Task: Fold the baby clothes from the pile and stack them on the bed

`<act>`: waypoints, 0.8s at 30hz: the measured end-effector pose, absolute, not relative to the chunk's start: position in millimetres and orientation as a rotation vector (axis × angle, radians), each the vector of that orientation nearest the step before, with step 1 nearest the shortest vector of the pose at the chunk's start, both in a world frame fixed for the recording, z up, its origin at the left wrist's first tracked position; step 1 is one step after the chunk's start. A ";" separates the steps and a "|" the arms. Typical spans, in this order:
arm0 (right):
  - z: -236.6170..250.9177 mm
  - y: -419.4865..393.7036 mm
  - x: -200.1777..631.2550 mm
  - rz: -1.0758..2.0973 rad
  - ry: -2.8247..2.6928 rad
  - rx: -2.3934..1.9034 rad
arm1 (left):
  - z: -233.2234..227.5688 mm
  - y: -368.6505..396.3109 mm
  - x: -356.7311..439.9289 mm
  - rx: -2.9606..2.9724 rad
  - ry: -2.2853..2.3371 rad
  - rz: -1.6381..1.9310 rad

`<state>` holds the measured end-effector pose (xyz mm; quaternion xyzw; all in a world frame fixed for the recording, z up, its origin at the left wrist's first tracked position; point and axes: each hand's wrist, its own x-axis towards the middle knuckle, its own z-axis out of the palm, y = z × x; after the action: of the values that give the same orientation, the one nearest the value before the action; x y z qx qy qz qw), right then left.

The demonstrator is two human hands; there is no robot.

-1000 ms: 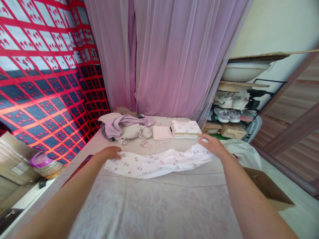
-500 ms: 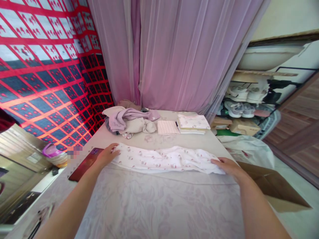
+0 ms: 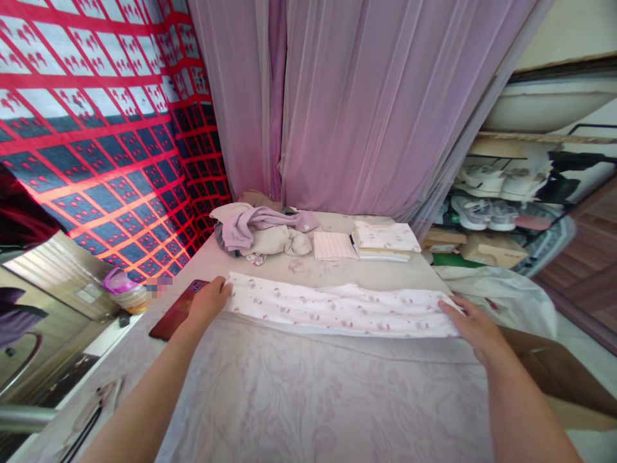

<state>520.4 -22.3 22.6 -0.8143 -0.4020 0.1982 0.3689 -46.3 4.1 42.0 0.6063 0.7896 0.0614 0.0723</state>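
Hands, two: left hand (image 3: 208, 302), right hand (image 3: 475, 326), one white printed cloth (image 3: 337, 310).

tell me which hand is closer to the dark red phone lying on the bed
Left. The left hand rests on the near end of the white printed cloth, right beside the phone. The right hand is at the cloth's far end, across the bed.

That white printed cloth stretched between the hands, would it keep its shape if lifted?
Probably not. The white printed cloth lies flat with soft wrinkles, so it likely droops. It looks thin, likely light. The left hand and right hand rest on its ends.
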 end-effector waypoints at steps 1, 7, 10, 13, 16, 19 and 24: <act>20.3 -23.0 521.8 0.508 -1.049 -2.105 | 41.7 4.3 -47.6 1.825 2.360 0.152; 0.6 -26.8 535.0 0.516 -1.246 -2.275 | 44.0 2.3 -46.9 1.815 2.334 0.103; -5.9 -28.9 540.5 0.539 -1.280 -2.288 | 50.9 -4.0 -39.6 1.862 2.277 0.167; -10.9 -28.5 544.1 0.523 -1.307 -2.308 | 53.2 -11.6 -32.4 1.928 2.096 0.143; -14.6 -26.7 545.5 0.505 -1.312 -2.309 | 50.1 -14.5 -32.8 1.926 2.056 0.031; -16.3 -25.9 545.3 0.499 -1.283 -2.297 | 49.1 -9.5 -40.9 1.900 2.148 0.007; -19.3 -25.5 547.9 0.534 -1.279 -2.308 | 51.8 8.0 -50.9 1.867 2.242 0.069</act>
<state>547.9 -25.5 -19.3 -0.8357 -0.4633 0.1934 0.2228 -50.9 8.0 51.8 0.6357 0.7635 0.0236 0.1116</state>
